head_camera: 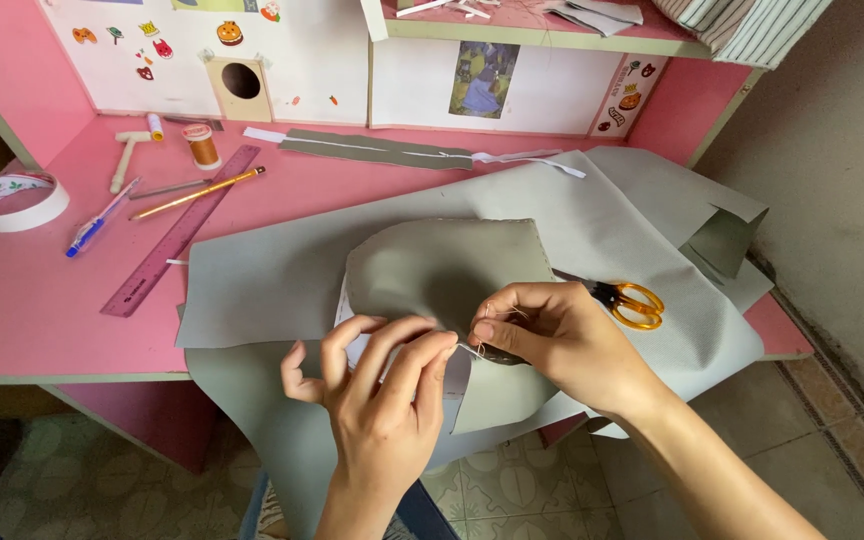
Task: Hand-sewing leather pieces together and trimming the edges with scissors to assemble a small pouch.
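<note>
Both hands meet on the curved grey fabric piece (pixel 442 270), just left of the orange-handled scissors (pixel 632 303). The left hand (pixel 382 385) pinches its edge closed; the right hand (pixel 552 335) pinches a thin needle (barely visible). Small, even stitches with flat layers seem wise.

A cut piece of grey-green faux leather with rounded upper corners (pixel 442 270) lies on top of a larger sheet of the same grey material (pixel 282 275) spread over the pink surface (pixel 32 300). Its lower edge is lifted off the sheet, with a white paper pattern (pixel 352 345) showing beneath. A thin pale thread (pixel 470 349) runs tautly from that edge.
</note>
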